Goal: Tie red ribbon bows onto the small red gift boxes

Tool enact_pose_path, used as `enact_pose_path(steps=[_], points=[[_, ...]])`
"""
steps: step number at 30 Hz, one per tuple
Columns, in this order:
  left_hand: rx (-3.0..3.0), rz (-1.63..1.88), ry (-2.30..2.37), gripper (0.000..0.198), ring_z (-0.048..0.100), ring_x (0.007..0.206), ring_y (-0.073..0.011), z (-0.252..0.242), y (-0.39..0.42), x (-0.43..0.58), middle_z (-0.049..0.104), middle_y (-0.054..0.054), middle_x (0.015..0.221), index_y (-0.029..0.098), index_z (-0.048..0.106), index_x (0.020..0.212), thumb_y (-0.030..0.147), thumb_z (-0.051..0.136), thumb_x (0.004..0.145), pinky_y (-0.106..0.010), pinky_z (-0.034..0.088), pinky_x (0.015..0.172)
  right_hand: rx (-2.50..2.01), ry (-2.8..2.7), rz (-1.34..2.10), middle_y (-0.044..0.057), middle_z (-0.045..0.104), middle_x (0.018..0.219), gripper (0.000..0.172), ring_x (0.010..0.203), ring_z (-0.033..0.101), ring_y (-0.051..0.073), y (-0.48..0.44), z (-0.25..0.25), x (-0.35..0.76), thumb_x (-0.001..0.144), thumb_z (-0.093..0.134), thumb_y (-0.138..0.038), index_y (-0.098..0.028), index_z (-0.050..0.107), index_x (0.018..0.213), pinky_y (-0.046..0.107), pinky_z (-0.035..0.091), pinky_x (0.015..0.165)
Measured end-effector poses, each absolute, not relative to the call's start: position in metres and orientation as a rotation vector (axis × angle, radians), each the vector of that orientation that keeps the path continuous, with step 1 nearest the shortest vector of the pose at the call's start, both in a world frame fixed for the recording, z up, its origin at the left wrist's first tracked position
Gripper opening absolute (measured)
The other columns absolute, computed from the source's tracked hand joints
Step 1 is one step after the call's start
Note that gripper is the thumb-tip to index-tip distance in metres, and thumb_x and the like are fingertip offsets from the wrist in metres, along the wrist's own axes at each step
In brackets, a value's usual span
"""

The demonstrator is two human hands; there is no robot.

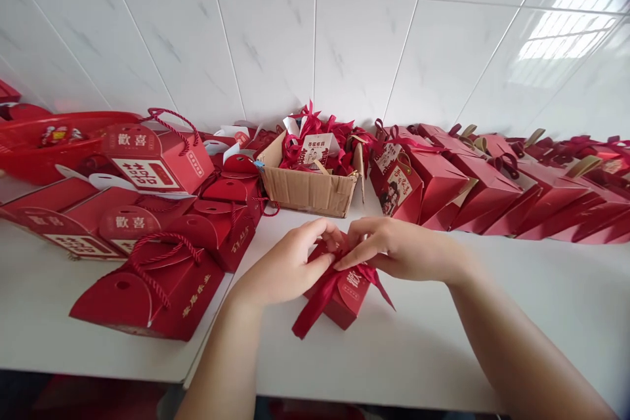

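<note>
In front of me on the white table a small red gift box carries a dark red ribbon across its top. The ribbon's tails hang past the box on both sides. My left hand comes from the left with thumb and fingers pinched on the ribbon near the box's middle. From the right, my right hand reaches over the box, its fingertips closed on the ribbon close to the left ones. Exactly how the ribbon runs between the fingertips is hidden.
A cardboard box of red ribbons and cards stands against the tiled wall. Rows of red gift boxes line the right side. Rope-handled red boxes crowd the left, before a red plastic basin. A seam divides the tabletops.
</note>
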State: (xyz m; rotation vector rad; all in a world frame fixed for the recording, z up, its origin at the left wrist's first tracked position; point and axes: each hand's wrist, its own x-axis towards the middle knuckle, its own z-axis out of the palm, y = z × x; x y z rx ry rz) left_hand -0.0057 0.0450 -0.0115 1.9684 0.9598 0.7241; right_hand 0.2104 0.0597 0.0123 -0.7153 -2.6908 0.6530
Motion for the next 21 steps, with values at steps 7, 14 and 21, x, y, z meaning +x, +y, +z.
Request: enact_pose_path(steps=[7, 14, 21], points=[[2.103, 0.706, 0.999, 0.024, 0.056, 0.103, -0.017, -0.0141, 0.0463, -0.0066, 0.061, -0.002, 0.104, 0.024, 0.06, 0.092, 0.014, 0.04, 0.088, -0.031, 0.046, 0.09, -0.781, -2.747, 0.594, 0.003, 0.059, 0.093, 0.055, 0.079, 0.055, 0.013, 0.0583, 0.0106, 0.2103, 0.078, 0.044, 0.004, -0.035, 0.07, 0.108, 0.024, 0.045, 0.066], [2.082, 0.63, 1.04, 0.022, 0.049, 0.109, -0.0179, -0.0126, 0.046, -0.0074, 0.055, -0.002, 0.103, 0.025, 0.057, 0.089, 0.017, 0.037, 0.089, -0.033, 0.041, 0.096, -0.752, -2.734, 0.6, 0.002, 0.059, 0.088, 0.055, 0.074, 0.056, 0.011, 0.0605, 0.0098, 0.2101, 0.079, 0.044, 0.002, -0.037, 0.069, 0.107, 0.023, 0.044, 0.064], [2.072, 0.631, 1.037, 0.017, 0.04, 0.12, -0.0206, -0.0145, 0.0466, -0.0033, 0.052, -0.003, 0.109, 0.022, 0.05, 0.076, 0.019, 0.037, 0.087, -0.036, 0.039, 0.1, -0.759, -2.739, 0.603, 0.002, 0.058, 0.088, 0.052, 0.076, 0.055, 0.012, 0.0601, 0.01, 0.2098, 0.08, 0.045, 0.002, -0.036, 0.071, 0.106, 0.023, 0.044, 0.065]])
